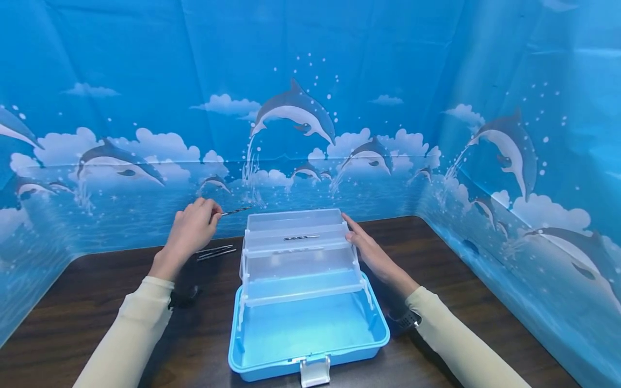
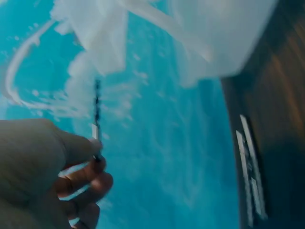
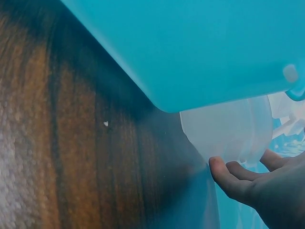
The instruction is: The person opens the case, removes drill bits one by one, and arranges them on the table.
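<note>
My left hand (image 1: 191,226) pinches a drill bit (image 1: 236,210) between thumb and fingertips, raised to the left of the toolbox's lid. In the left wrist view the dark spiral of this drill bit (image 2: 97,102) points up, slightly blurred. The blue toolbox (image 1: 310,360) stands open, its clear trays (image 1: 303,269) spread out in tiers. One drill bit (image 1: 301,237) lies in an upper tray. At the lid's right edge, my right hand (image 1: 372,257) holds the translucent lid (image 3: 224,129), fingers on the outside and thumb on the other side.
Several more drill bits (image 1: 215,253) lie on the dark wooden table (image 1: 204,328) left of the toolbox. A white latch (image 1: 315,373) hangs at the box's front. Behind and to the right rises a blue dolphin-print sheet (image 1: 388,81).
</note>
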The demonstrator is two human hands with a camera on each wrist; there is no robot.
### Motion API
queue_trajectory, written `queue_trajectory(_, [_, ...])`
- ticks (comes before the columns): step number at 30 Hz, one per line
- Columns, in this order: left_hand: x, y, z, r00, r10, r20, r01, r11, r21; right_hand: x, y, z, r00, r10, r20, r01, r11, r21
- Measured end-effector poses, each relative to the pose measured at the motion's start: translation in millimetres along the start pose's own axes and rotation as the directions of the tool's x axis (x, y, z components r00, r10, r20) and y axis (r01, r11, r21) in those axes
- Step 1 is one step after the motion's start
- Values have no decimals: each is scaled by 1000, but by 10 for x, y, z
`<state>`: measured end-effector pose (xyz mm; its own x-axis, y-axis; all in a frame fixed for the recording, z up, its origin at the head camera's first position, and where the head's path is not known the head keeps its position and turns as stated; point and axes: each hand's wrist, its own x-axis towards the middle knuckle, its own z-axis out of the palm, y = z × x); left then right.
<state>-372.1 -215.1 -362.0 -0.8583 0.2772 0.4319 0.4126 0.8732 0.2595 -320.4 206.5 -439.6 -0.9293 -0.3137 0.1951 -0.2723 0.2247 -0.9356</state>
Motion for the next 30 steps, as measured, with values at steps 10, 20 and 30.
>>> queue_trajectory(10, [-72,-554,313,975,-87,202,78,995,55,0,18,11,1000,4,6,-4,1000,6])
queue_trajectory(20, [-80,-829,501,929,-148,338,131,989,72,-3,12,-20,1000,-5,-3,5,1000,-10])
queue_trajectory(30, [-100,-908,549,914,-144,378,119,989,88,6,15,-4,1000,-8,-2,8,1000,-11])
